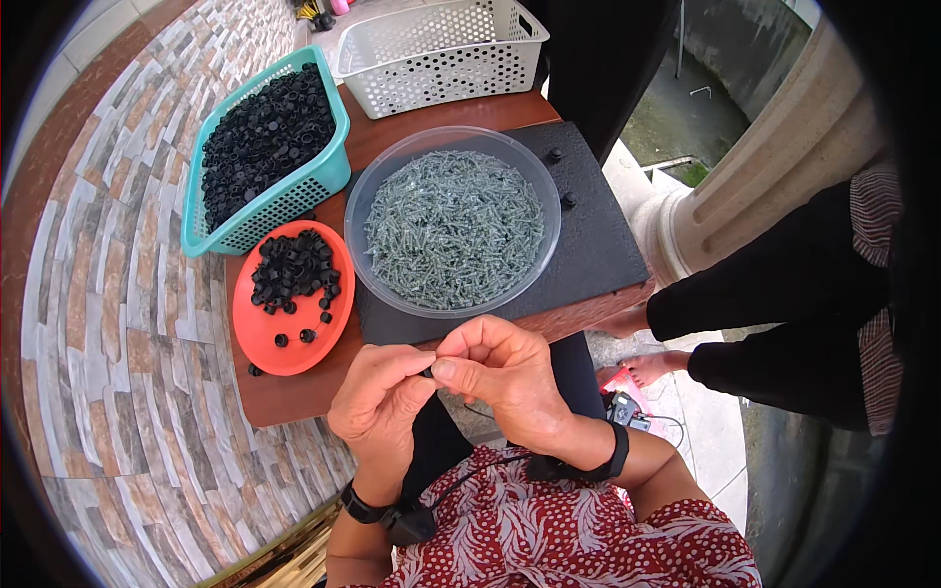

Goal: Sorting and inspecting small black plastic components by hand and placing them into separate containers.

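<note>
My left hand and my right hand meet in front of the table's near edge. Their fingertips are pinched together around a small black cap, mostly hidden by the fingers. Just beyond them stands a round clear bowl heaped with small, thin, see-through greenish pieces. To the left of my hands, an orange plate carries a pile of black caps, with a few lying apart near its lower edge.
A turquoise basket full of black caps is at the far left, beside a white perforated basket. Two black pieces rest on the dark mat. A stone-patterned wall borders the left; another person's legs are at right.
</note>
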The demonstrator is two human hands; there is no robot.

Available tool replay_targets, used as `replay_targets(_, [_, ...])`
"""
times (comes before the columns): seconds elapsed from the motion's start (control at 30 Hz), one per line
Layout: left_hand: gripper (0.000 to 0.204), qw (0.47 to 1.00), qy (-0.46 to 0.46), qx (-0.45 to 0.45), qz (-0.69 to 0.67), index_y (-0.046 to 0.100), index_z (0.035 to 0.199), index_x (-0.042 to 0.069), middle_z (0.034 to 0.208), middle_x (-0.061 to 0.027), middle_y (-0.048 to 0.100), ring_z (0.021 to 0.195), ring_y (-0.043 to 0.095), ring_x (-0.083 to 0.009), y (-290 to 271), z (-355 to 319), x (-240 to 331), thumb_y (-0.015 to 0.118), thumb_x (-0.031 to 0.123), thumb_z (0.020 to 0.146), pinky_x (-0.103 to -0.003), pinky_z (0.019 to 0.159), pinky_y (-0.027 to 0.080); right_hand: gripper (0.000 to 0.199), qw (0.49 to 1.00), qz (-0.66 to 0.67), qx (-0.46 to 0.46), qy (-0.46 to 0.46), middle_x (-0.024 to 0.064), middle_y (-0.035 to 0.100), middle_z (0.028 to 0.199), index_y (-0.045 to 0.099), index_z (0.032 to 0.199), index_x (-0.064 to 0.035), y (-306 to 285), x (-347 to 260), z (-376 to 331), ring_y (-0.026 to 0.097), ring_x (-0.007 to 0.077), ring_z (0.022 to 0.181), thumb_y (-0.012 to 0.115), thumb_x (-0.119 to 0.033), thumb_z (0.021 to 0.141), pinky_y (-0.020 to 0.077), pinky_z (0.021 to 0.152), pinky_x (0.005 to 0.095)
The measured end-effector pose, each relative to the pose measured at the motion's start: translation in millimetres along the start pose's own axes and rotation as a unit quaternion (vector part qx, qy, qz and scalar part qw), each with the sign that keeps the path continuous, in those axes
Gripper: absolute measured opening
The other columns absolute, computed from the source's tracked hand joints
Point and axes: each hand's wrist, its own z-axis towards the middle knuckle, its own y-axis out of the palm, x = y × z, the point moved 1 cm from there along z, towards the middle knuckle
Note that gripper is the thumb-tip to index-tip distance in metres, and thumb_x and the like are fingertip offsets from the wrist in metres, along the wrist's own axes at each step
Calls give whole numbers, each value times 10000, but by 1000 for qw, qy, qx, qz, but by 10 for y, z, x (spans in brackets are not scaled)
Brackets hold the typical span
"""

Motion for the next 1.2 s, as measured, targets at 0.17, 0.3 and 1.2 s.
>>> replay_targets(0.17, [228,988,-62,49,-132,616,979,-45,898,-87,609,769,575,-142,89,-10,-61,692,78,802,-239,676,467,100,998,-37,9,-57,31,623,809,590,907,17,11,1,-13,591,75,736,646,-19,833,466,621,203])
replay_targets(0.3, [213,948,-175,50,-262,591,978,-41,864,-80,600,734,562,-130,-7,46,-147,647,122,852,-237,648,453,95,919,-311,65,-232,42,600,762,628,869,-13,-162,-196,156,553,124,705,660,3,781,447,623,261])
replay_targets(1.2, [208,910,-243,56,-330,608,961,-67,807,-120,622,660,539,-135,-56,177,-256,610,123,878,-243,600,426,18,904,-396,27,-160,92,568,692,580,778,-42,-363,-501,886,521,251,683,580,-28,790,434,631,372])
